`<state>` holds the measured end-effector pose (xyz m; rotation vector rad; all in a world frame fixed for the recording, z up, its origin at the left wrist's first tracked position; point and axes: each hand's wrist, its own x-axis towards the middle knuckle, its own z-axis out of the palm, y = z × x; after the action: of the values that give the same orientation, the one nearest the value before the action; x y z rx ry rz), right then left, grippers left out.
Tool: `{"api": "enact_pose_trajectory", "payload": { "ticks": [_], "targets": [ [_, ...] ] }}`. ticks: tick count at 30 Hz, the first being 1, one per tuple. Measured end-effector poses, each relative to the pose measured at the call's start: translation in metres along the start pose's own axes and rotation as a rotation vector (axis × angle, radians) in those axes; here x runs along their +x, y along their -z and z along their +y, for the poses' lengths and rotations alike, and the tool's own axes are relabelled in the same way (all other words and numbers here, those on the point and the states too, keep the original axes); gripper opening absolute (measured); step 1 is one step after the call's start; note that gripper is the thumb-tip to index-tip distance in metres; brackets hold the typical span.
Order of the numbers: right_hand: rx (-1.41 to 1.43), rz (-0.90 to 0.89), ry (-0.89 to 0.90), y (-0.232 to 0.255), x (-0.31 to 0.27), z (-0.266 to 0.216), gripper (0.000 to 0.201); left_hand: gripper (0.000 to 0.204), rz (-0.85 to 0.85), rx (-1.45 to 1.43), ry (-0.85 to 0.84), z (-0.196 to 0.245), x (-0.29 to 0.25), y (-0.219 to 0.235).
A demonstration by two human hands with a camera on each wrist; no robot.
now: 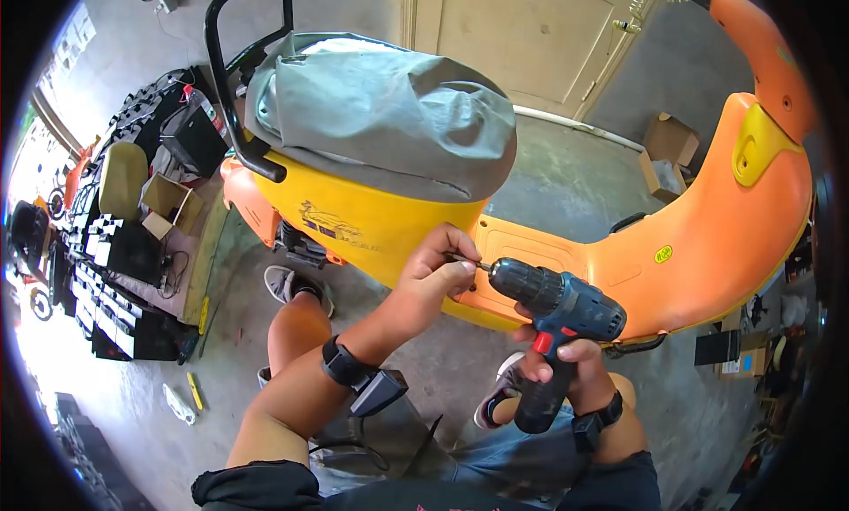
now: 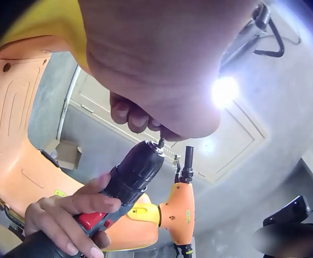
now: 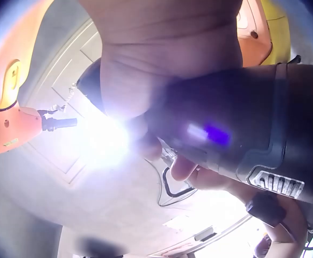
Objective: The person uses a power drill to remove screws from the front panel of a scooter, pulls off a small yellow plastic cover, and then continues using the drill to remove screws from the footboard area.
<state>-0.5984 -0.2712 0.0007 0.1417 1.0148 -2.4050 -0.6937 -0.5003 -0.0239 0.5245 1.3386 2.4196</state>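
Observation:
A dark cordless drill with a red trigger is held by its handle in my right hand, its chuck pointing left toward my other hand. My left hand pinches a thin drill bit between thumb and fingers at the mouth of the chuck. From the left wrist, a short piece of the bit shows between the chuck and the curled fingers. The drill's dark body fills much of the right wrist view.
An orange and yellow scooter stands just ahead, its seat under a grey cover. Left are a cardboard box and black-and-white checkered items. A yellow-handled tool lies on the floor. Another open box stands behind the scooter.

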Motion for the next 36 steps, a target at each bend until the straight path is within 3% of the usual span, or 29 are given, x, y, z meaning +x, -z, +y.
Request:
{"api": "enact_pose_trajectory", "payload": {
  "ticks": [8,10,14,17,19,22,26,28,31,33,35,36],
  "targets": [
    [-0.111,0.026,0.036,0.005,0.003,0.002,0.077,0.012,0.043,0.141,0.034,0.001,-0.001,-0.007],
    [-0.087,-0.014,0.018,0.007,0.003,0.000,0.069,0.013,0.059,0.314,-0.057,-0.003,-0.001,-0.009],
    [-0.072,-0.022,0.007,0.006,0.004,0.001,0.069,0.015,0.067,0.311,-0.121,-0.017,0.003,-0.008],
    [-0.071,0.044,0.007,0.000,0.004,0.001,0.077,0.021,0.115,0.213,-0.022,-0.010,0.002,-0.014],
    [-0.031,0.011,0.004,0.001,0.003,0.000,0.077,0.028,0.076,-0.073,0.053,-0.008,0.003,-0.013],
    [0.004,0.000,0.020,-0.001,0.005,0.000,0.077,0.037,0.084,-0.241,0.099,-0.023,0.004,-0.013],
    [0.020,0.007,0.018,0.000,0.007,0.002,0.076,0.043,0.142,-0.071,0.084,-0.026,0.004,-0.020],
    [0.054,-0.022,-0.009,-0.004,0.010,0.004,0.075,0.050,0.188,0.068,-0.012,-0.033,0.005,-0.024],
    [0.064,0.003,-0.012,-0.012,0.014,0.013,0.075,0.053,0.162,-0.091,-0.017,-0.038,0.008,-0.030],
    [0.058,-0.026,-0.026,-0.004,0.020,0.019,0.071,0.052,0.142,-0.177,0.014,-0.040,0.008,-0.028],
    [0.286,-0.119,-0.062,0.001,0.025,0.023,0.037,0.052,0.121,-0.265,0.046,-0.039,0.008,-0.029],
    [0.301,-0.097,-0.060,-0.007,0.026,0.020,0.030,0.046,0.138,-0.305,0.031,-0.036,0.007,-0.032]
  ]
}}
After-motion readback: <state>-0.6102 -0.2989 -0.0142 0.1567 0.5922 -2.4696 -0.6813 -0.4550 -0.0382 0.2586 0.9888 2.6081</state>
